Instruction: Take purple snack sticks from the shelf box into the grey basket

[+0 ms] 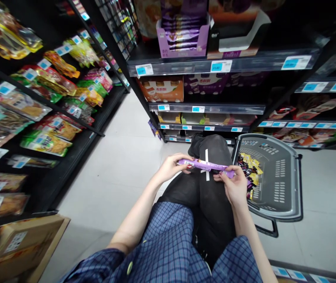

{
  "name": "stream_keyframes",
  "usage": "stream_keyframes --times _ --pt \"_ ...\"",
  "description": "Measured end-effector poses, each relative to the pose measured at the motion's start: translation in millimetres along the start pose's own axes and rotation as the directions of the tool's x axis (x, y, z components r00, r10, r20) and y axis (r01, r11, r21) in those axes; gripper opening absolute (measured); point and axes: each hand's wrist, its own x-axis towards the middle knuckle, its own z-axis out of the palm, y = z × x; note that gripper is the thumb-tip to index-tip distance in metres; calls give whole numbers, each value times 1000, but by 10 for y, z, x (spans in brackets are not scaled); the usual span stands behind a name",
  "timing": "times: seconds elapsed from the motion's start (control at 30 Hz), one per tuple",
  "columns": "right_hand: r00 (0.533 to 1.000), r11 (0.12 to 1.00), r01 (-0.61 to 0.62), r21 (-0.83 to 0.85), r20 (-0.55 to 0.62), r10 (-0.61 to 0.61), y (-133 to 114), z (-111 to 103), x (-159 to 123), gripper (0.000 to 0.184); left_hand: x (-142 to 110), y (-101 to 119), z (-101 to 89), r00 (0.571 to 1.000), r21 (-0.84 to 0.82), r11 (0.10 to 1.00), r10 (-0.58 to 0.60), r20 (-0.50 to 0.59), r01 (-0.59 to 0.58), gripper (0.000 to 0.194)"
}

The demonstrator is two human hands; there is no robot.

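A long, thin purple snack packet [205,165] is stretched between my two hands, above my knee. Its left end is pinched between the fingers and thumb of my left hand [172,167]. My right hand [233,181] grips the other end. A white strip [206,155] crosses behind the packet over my dark trousers; whether it touches the packet I cannot tell. To the right of my right hand stands a grey shopping basket [270,179] holding several small yellow, black and purple packets [252,169].
Ahead is a black shelf unit with price tags [221,66], a purple display box [182,39] of packets and an orange carton [163,88]. Shelves of bagged snacks [47,139] line the left. A cardboard box [23,243] sits at lower left. The basket's handle [270,230] points toward me.
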Motion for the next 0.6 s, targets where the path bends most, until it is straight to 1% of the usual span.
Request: stream_keyframes --times 0.1,0.2,0.33,0.47,0.6 --pt "1000 999 -24 36 3 24 -36 11 0 31 -2 35 45 999 -69 997 28 40 -25 17" --pt "999 996 -49 71 3 49 -65 9 -4 31 2 50 74 998 -102 995 -2 65 9 17" --pt "996 995 -78 69 37 75 -69 -18 -11 23 12 24 88 997 -120 990 -66 43 71 17" --pt "997 994 -70 78 47 66 -60 -35 -11 18 34 -22 99 998 -139 988 -66 18 68 16" --pt "997 993 -70 96 43 66 -64 -41 -7 15 64 -55 113 997 -164 984 -68 32 72 15"
